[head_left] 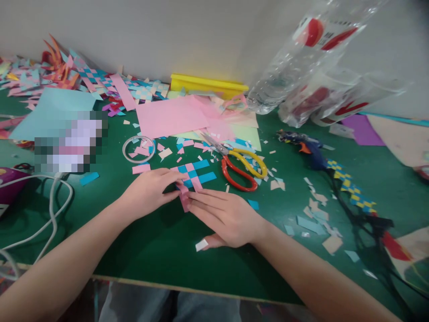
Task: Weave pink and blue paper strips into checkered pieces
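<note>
Woven paper (190, 173): mid-bench (150, 259), between front and back edges. Left hand (147, 190) pinches its near-left side; right hand (234, 215) spread, fingertips touching a pink strip. Judged light, flexible, easily creased; best held at 2-layer crossings.

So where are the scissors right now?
In the head view, the scissors lie open on the green table, just beyond the right hand, with paper scraps around them.
</note>
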Tool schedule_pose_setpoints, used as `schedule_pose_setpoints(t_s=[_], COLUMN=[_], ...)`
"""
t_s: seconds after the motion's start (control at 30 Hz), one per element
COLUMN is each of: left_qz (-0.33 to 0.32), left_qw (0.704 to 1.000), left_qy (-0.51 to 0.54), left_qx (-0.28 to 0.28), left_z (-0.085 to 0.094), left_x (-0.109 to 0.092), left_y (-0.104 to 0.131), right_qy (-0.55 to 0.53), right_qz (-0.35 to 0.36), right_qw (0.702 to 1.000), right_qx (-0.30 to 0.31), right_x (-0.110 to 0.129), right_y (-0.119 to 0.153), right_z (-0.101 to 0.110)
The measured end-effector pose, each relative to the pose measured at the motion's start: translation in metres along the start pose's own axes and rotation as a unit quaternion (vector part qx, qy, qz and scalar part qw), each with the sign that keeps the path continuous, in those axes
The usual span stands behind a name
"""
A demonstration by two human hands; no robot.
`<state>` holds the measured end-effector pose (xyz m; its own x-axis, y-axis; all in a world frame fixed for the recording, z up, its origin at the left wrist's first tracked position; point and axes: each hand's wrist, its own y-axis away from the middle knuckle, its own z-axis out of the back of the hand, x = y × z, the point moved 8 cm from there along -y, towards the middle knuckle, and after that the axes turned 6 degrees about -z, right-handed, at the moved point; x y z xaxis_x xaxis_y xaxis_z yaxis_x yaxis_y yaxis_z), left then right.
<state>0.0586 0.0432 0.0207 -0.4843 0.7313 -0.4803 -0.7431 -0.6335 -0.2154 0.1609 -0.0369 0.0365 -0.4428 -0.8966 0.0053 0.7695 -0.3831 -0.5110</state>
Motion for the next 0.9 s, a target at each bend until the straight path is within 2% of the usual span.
schedule_pose_setpoints(t_s=[0.07,0.2,0.27,0.33,0.5,0.6,0.73,0.9], left_qz=[-0.006,-0.021,-0.015,-0.003,0.016,0.026,0.017,0.012], left_qw=[1.0,0.999,0.999,0.998,0.997,0.997,0.997,0.996], left_qy=[-0.01,-0.004,0.008,0.021,0.039,0.036,0.044,0.062], left_qx=[-0.007,-0.026,-0.039,-0.051,-0.061,-0.057,-0.061,-0.064], left_z=[0.0,0.001,0.003,0.004,0.005,0.005,0.006,0.005], left_x=[0.0,-0.001,0.0,0.002,0.007,0.01,0.01,0.011], left_y=[0.0,-0.001,-0.001,-0.001,-0.002,-0.003,-0.004,-0.006], right_qy=[-0.013,-0.051,-0.031,0.005,0.085,0.105,0.12,0.149], right_qz=[-0.007,-0.024,-0.024,-0.031,-0.112,-0.126,-0.133,-0.12], right_qw=[1.0,0.983,0.975,0.979,0.986,0.984,0.981,0.981], right_qx=[-0.026,-0.174,-0.218,-0.201,-0.086,-0.071,-0.071,-0.031], right_x=[0.0,-0.001,0.001,0.001,-0.015,-0.02,-0.019,-0.017], right_y=[-0.001,0.003,0.006,0.005,-0.004,-0.011,-0.017,-0.021], right_z=[0.004,0.033,0.043,0.04,0.008,-0.003,-0.006,-0.014])
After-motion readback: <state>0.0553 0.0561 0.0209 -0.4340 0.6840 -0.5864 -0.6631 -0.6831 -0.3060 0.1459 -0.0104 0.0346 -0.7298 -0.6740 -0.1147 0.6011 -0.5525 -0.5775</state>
